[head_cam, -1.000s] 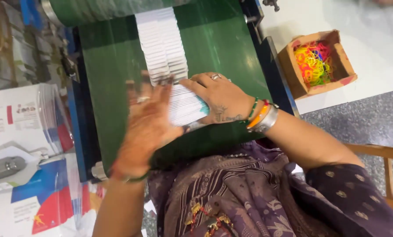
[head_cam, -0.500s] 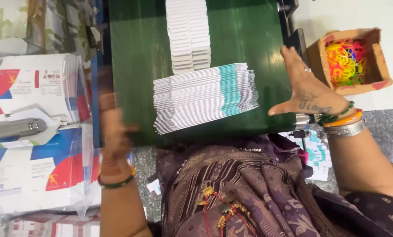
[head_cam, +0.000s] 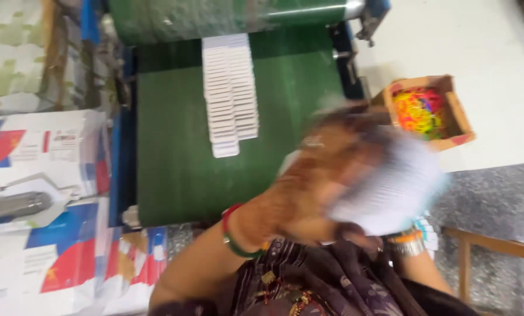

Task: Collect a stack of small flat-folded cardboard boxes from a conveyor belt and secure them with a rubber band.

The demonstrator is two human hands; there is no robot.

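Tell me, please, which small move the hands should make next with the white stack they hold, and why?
Probably carry the stack of white cartons toward the small box of coloured rubber bands. The left hand covers the bundle, lifted off the green belt; the right hand is mostly hidden beneath it. The bundle looks loose, with no band visible, though motion blur hides detail.

We note a dark green conveyor belt [head_cam: 174, 169], white overlapping cartons [head_cam: 230, 88], a tan cardboard box [head_cam: 461, 117] of multicoloured rubber bands [head_cam: 419, 110], and red-blue-white printed sheets [head_cam: 45, 257]; purple patterned garment [head_cam: 309, 287].
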